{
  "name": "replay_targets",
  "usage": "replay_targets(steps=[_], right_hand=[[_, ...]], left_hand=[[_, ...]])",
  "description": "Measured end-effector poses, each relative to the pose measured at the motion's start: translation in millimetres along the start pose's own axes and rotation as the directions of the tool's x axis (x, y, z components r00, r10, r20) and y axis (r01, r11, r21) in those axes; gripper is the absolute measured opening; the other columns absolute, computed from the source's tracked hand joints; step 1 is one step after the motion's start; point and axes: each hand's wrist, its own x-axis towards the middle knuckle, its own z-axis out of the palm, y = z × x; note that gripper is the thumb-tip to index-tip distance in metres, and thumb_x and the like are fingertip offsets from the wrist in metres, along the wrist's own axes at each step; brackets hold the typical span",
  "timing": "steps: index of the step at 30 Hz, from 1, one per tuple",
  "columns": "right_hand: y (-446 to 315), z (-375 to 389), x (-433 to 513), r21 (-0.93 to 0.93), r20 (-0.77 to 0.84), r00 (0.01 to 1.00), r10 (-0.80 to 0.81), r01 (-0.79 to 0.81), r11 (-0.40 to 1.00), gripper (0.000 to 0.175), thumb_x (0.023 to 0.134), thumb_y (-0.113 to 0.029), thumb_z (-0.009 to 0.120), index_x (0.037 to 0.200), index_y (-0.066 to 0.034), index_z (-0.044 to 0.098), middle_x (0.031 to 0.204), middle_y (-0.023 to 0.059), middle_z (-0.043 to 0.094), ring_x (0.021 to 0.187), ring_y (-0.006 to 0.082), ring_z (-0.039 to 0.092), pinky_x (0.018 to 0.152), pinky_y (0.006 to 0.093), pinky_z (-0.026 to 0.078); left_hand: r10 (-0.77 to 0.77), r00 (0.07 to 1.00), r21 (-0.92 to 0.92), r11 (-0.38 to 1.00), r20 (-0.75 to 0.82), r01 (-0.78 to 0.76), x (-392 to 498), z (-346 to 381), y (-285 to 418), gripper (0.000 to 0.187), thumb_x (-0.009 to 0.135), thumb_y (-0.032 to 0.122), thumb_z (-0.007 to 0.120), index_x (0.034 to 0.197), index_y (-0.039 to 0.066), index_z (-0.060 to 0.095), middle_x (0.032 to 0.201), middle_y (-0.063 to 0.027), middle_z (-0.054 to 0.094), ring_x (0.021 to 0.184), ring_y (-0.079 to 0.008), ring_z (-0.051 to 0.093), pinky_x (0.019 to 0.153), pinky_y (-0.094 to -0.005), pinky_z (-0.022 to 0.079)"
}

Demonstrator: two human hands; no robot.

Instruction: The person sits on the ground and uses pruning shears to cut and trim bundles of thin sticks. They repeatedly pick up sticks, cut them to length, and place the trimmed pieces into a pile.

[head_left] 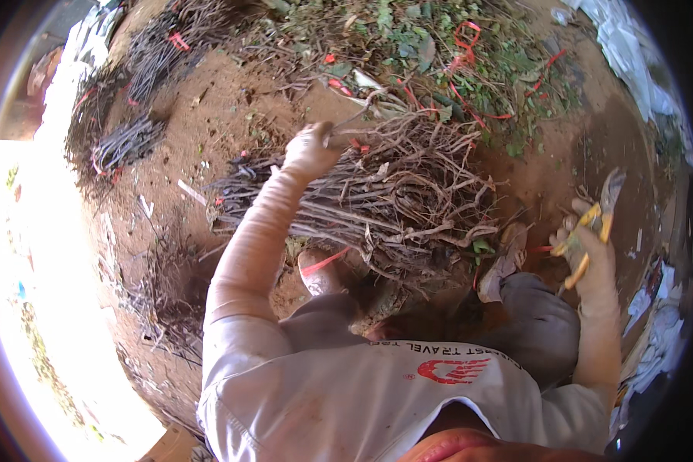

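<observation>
My left hand [313,151] is closed around a thin woody stem [351,120] above the far side of a large pile of rooted woody cuttings [392,190]. Tangled roots face right in this pile; the straighter stems point left. Off to the right, my right hand [590,257] grips pruning shears [602,222] with yellow handles, their metal blade pointing away from me. A red plastic strip [540,249] shows beside that hand. My two shoes [319,271] rest at the near edge of the pile.
Tied bundles of dark stems [128,138] lie at the left. Beyond the pile spreads a heap of green leaves [404,40] with red plastic ties [466,49] among it. Dry twigs [173,289] lie near left; pale plastic sheeting [618,46] edges the right side of the soil floor.
</observation>
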Motion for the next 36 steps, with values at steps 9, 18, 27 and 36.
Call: replay_targets(steps=[9, 18, 27, 36], right_hand=[[26, 63, -41, 0.074, 0.044, 0.967, 0.253, -0.255, 0.964, 0.043, 0.074, -0.002, 0.049, 0.116, 0.0055, 0.048, 0.090, 0.0096, 0.052, 0.083, 0.0186, 0.054, 0.076, 0.0319, 0.047], [72, 15, -1, -0.070, -0.139, 0.933, 0.332, -0.344, 0.936, 0.027, 0.081, 0.001, 0.050, 0.108, 0.0082, 0.048, 0.086, 0.0106, 0.055, 0.078, 0.0176, 0.055, 0.071, 0.0295, 0.046], [45, 54, -18, -0.343, 0.014, 0.995, 0.099, -0.088, 0.935, 0.032, 0.082, 0.005, 0.053, 0.113, 0.0056, 0.047, 0.087, 0.0074, 0.056, 0.075, 0.0145, 0.056, 0.063, 0.0254, 0.045], [57, 76, -44, -0.252, 0.219, 0.975, -0.028, 0.085, 0.964, 0.043, 0.079, 0.000, 0.057, 0.121, -0.0008, 0.046, 0.088, 0.0015, 0.054, 0.078, 0.0102, 0.052, 0.071, 0.0229, 0.043]], left_hand=[[-0.164, 0.966, 0.241, 0.964, 0.198, 0.114, 85, 57, -7, 0.096, 0.067, 0.047, 0.074, 0.142, 0.011, 0.026, 0.146, -0.0143, 0.029, 0.136, -0.0301, 0.024, 0.110, -0.0456, 0.021], [-0.223, 0.868, 0.232, 0.964, 0.444, 0.129, 129, 117, -36, 0.088, 0.065, 0.042, 0.077, 0.136, 0.011, 0.037, 0.131, -0.0158, 0.048, 0.124, -0.0300, 0.044, 0.101, -0.0426, 0.035], [0.272, 0.902, 0.500, 0.863, -0.334, -0.075, 100, -26, 88, 0.033, 0.084, 0.035, 0.061, 0.101, 0.007, 0.056, 0.091, -0.0096, 0.062, 0.081, -0.0224, 0.062, 0.074, -0.0404, 0.046], [0.239, 0.967, 0.662, 0.739, -0.087, -0.123, -39, -134, 123, 0.010, 0.084, 0.013, 0.057, 0.092, 0.007, 0.059, 0.078, -0.0070, 0.061, 0.071, -0.0187, 0.062, 0.059, -0.0326, 0.046]])
